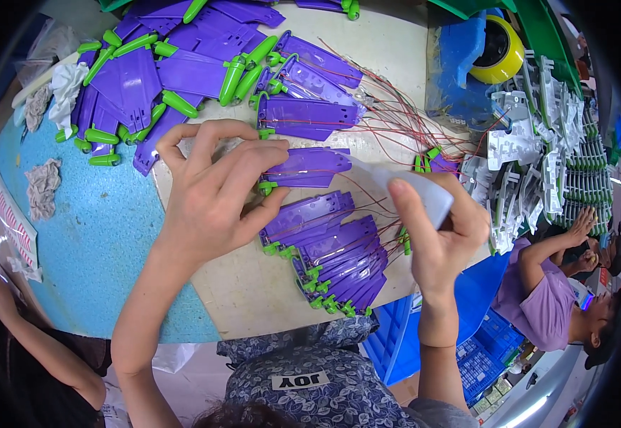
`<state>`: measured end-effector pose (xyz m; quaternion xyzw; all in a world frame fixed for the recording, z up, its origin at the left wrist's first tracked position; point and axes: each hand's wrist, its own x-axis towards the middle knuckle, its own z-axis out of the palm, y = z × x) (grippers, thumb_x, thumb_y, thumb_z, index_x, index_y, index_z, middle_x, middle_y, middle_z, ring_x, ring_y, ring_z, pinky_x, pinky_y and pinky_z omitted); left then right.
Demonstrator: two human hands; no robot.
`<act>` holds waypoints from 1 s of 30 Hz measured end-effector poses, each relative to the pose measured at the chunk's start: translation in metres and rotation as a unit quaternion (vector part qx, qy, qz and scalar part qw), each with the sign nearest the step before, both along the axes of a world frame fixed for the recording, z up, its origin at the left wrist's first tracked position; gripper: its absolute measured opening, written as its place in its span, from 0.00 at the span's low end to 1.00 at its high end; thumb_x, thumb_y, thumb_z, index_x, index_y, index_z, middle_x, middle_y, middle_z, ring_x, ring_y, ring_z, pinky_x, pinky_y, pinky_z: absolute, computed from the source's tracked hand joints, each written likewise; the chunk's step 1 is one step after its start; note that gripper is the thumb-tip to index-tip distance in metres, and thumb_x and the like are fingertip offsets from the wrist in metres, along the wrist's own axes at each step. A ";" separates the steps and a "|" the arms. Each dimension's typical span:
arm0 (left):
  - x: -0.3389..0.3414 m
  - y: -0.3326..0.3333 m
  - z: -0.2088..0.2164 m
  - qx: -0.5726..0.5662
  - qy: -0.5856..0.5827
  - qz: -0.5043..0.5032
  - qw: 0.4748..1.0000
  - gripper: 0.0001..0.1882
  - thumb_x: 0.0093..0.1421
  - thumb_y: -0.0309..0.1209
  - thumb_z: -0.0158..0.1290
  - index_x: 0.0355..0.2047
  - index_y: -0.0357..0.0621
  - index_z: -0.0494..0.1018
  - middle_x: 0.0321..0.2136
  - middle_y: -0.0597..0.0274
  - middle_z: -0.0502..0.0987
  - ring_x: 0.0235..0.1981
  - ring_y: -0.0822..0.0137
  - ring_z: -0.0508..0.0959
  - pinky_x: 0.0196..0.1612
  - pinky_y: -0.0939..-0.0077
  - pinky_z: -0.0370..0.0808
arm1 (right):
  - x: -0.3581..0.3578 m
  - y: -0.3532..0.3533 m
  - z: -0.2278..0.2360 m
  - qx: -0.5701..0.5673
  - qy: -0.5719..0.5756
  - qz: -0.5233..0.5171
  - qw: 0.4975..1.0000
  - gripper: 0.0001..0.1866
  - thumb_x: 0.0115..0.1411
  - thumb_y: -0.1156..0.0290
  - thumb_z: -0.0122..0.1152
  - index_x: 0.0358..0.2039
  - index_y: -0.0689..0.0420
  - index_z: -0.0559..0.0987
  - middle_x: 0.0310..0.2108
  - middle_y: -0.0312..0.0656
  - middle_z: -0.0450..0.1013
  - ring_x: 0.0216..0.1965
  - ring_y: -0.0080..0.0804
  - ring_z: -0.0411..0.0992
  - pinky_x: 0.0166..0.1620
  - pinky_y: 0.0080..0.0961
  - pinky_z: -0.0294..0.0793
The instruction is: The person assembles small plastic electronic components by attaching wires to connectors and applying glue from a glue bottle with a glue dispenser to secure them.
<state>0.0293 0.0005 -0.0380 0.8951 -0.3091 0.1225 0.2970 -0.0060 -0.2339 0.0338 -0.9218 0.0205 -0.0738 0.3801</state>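
My left hand is closed on the near end of a purple plastic wing-shaped part, thumb and fingers pinching it by its green tip. A thin red wire runs along this part. My right hand is wrapped round a white squeeze bottle with a tapered nozzle. The nozzle points left and its tip is at the part's right end; whether it touches I cannot tell. Below lies a fanned row of similar purple parts with green tips. Above are more wired purple parts, their red wires trailing right.
Unwired purple parts are heaped at the far left beside crumpled tissues on a blue mat. At the right stand a yellow tape roll and stacked silvery-grey plastic parts. Co-workers' arms show at both sides.
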 end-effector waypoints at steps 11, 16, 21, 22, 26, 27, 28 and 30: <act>-0.007 0.007 0.011 -0.054 -0.007 -0.060 0.997 0.15 0.46 0.29 0.66 0.36 0.50 0.79 0.42 0.69 0.81 0.46 0.59 0.74 0.54 0.58 0.56 | -0.013 -0.015 0.018 0.041 0.056 -0.035 0.997 0.09 0.52 0.72 0.74 0.28 0.63 0.83 0.18 0.36 0.75 0.19 0.16 0.70 0.22 0.16 0.63; -0.019 0.010 0.002 0.017 -0.014 -0.033 0.999 0.15 0.43 0.35 0.67 0.34 0.52 0.81 0.39 0.72 0.81 0.45 0.60 0.75 0.54 0.56 0.56 | -0.021 -0.011 0.019 0.122 0.024 -0.009 0.992 0.09 0.54 0.73 0.72 0.29 0.65 0.83 0.20 0.37 0.77 0.20 0.16 0.70 0.24 0.15 0.65; -0.017 0.009 0.005 0.013 -0.013 -0.011 1.000 0.17 0.43 0.33 0.68 0.36 0.50 0.81 0.39 0.71 0.81 0.45 0.62 0.76 0.53 0.56 0.56 | -0.016 0.002 0.011 0.053 0.017 0.061 0.997 0.07 0.52 0.75 0.73 0.29 0.64 0.83 0.23 0.41 0.79 0.21 0.21 0.74 0.25 0.19 0.70; -0.017 0.010 0.005 0.013 -0.012 -0.010 1.000 0.17 0.43 0.33 0.68 0.36 0.50 0.81 0.39 0.71 0.81 0.45 0.62 0.76 0.53 0.56 0.56 | -0.015 0.003 0.011 0.056 0.021 0.064 0.996 0.08 0.51 0.75 0.74 0.30 0.64 0.83 0.25 0.42 0.80 0.21 0.23 0.75 0.25 0.20 0.71; -0.016 0.010 -0.001 0.008 -0.030 -0.008 1.000 0.20 0.43 0.38 0.69 0.38 0.49 0.80 0.40 0.71 0.82 0.45 0.62 0.77 0.54 0.56 0.57 | -0.015 0.003 0.010 0.040 -0.003 0.075 0.996 0.08 0.51 0.76 0.74 0.30 0.64 0.83 0.24 0.42 0.80 0.22 0.23 0.76 0.25 0.19 0.71; -0.017 0.011 -0.002 0.008 -0.039 -0.006 0.999 0.22 0.43 0.39 0.69 0.39 0.49 0.80 0.39 0.71 0.82 0.44 0.63 0.77 0.54 0.55 0.57 | -0.015 0.005 0.008 0.035 0.002 0.067 0.997 0.08 0.51 0.76 0.74 0.30 0.64 0.83 0.24 0.42 0.80 0.22 0.23 0.76 0.25 0.20 0.71; -0.017 0.011 -0.002 0.008 -0.038 -0.005 0.999 0.22 0.43 0.39 0.69 0.39 0.49 0.80 0.39 0.71 0.82 0.44 0.63 0.77 0.54 0.55 0.57 | -0.015 0.006 0.006 0.031 0.007 0.060 0.998 0.08 0.51 0.76 0.74 0.30 0.64 0.83 0.25 0.43 0.80 0.22 0.23 0.76 0.24 0.20 0.71; -0.016 0.012 -0.002 0.006 -0.043 -0.007 0.999 0.23 0.44 0.39 0.70 0.41 0.48 0.79 0.39 0.71 0.83 0.44 0.63 0.77 0.54 0.55 0.57 | -0.012 0.010 0.003 0.018 0.006 0.060 0.998 0.08 0.51 0.76 0.74 0.30 0.64 0.83 0.24 0.43 0.80 0.22 0.23 0.76 0.24 0.20 0.71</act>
